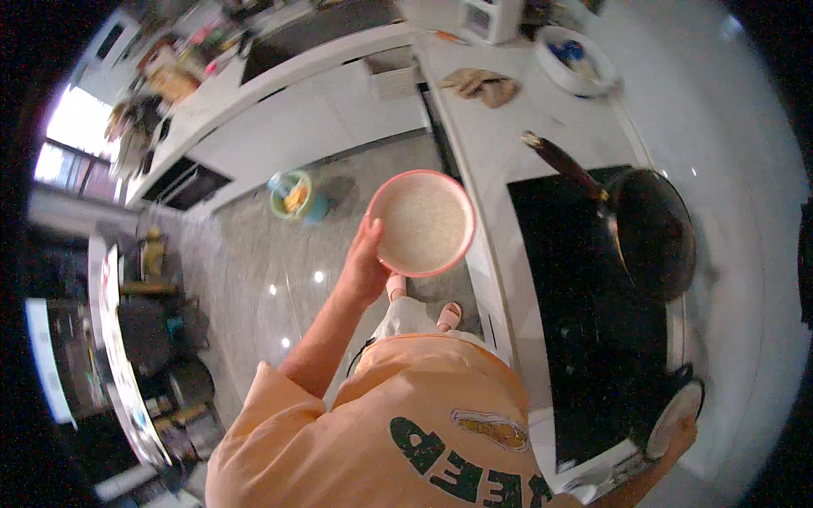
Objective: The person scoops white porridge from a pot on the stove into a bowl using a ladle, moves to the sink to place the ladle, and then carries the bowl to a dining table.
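Observation:
My left hand (370, 263) grips the left side of a round bowl (424, 222) with a pink rim, thumb over the edge. The bowl holds something whitish; whether it is grain, liquid or both cannot be told. It is held above the floor, beside the counter edge. Out at the lower right, my right hand (681, 437) closes on the near edge of a pale, dark-rimmed round item (673, 413), maybe a lid, by the end of the black cooktop (597, 343). A dark frying pan (657, 235) rests on the cooktop's far part, its handle (562, 159) pointing up-left.
On the counter lie a crumpled brown cloth (486, 87) and a white basin (575, 63) with blue things inside. A green-rimmed bucket (295, 197) stands on the grey floor (254, 267). White cabinets (298, 120) line the far side; shelves (159, 381) stand left.

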The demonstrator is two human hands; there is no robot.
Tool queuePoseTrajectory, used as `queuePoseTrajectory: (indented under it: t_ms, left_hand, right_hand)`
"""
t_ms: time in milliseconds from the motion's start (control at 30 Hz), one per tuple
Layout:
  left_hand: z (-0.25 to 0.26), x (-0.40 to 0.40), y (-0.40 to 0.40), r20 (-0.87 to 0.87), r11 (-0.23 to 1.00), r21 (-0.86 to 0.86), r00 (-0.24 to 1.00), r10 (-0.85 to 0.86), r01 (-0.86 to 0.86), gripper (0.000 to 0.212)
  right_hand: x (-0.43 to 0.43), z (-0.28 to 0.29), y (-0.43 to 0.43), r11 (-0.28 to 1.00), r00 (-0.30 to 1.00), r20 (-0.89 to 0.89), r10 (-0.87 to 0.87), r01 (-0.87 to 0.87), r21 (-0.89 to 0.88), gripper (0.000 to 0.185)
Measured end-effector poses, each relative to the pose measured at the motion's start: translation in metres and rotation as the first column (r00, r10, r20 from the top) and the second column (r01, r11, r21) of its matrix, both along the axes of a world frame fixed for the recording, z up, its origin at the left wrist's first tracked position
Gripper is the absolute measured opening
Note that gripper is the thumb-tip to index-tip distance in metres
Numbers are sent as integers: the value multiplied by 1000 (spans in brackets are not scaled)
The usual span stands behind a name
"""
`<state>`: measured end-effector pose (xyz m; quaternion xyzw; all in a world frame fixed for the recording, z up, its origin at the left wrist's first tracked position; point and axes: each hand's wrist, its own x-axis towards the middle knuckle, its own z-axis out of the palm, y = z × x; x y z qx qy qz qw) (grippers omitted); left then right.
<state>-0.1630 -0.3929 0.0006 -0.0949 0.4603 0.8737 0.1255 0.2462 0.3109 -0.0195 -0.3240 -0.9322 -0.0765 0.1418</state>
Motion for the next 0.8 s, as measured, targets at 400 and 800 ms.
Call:
queuePoseTrajectory:
  t_ms: [400, 800]
  left_hand:
    - [-17, 36, -83, 18, 953, 136, 962, 271, -271, 64]
    - [-15, 162, -291, -21, 711, -74, 714, 700, -700, 57]
  right_hand:
    - [-263, 111, -215, 854, 852, -260, 454, -500, -146, 32]
    - [-403, 104, -775, -860, -415, -768, 487, -74, -505, 13]
